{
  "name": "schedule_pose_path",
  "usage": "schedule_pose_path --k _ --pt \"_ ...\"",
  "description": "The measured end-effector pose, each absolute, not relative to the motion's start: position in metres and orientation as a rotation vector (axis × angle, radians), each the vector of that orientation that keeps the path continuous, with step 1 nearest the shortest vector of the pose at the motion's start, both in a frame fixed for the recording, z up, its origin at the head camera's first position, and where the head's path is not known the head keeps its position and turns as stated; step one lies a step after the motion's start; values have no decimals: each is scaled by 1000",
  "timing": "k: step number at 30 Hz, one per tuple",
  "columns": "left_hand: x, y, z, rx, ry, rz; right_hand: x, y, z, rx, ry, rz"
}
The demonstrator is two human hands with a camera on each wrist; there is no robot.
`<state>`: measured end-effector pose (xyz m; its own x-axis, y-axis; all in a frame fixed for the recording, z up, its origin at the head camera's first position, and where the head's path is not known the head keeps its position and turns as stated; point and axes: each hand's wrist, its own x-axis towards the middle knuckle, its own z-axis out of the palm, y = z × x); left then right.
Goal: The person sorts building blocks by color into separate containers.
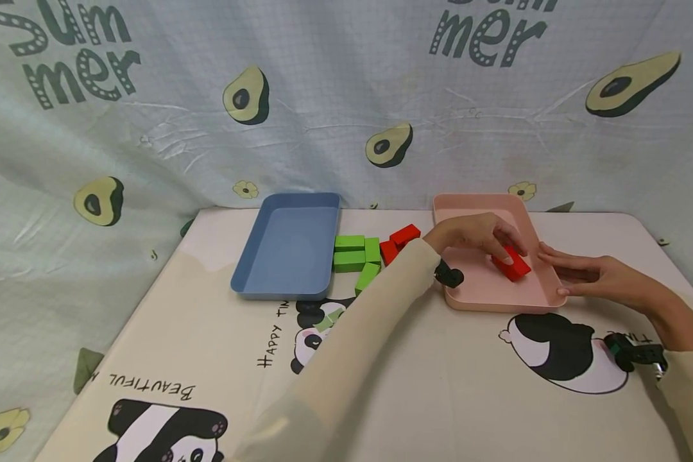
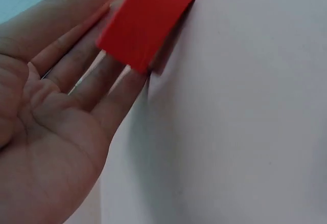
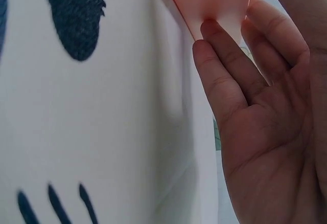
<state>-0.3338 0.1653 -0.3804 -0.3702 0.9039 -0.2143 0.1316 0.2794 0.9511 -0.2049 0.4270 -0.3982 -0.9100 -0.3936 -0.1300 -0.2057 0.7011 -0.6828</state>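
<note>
My left hand (image 1: 478, 232) reaches over the pink tray (image 1: 468, 298) and pinches a red block (image 1: 515, 265) low over the tray's floor. In the left wrist view the red block (image 2: 145, 22) sits tilted between the thumb and the fingers, partly blurred, with the thumb's tip out of frame. On the tray's right side, my right hand (image 1: 609, 277) rests its fairly straight fingers against the outer wall. The right wrist view has its fingertips (image 3: 207, 50) touching the pink wall from outside.
Left of the pink tray lie more red blocks (image 1: 405, 235), partly behind the left sleeve (image 1: 352, 359). Several green blocks (image 1: 349, 260) lie beside the blue tray (image 1: 283, 296). A patterned cloth (image 1: 323, 141) hangs behind the table.
</note>
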Motion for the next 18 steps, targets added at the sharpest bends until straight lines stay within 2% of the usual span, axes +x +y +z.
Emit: schedule_pose_path --k 8,18 --pt "-330 153 -361 1009 1795 1162 -205 426 -398 -457 2668 -959" --pt "-319 104 -328 1086 1828 1186 -206 427 -397 -408 2658 -921"
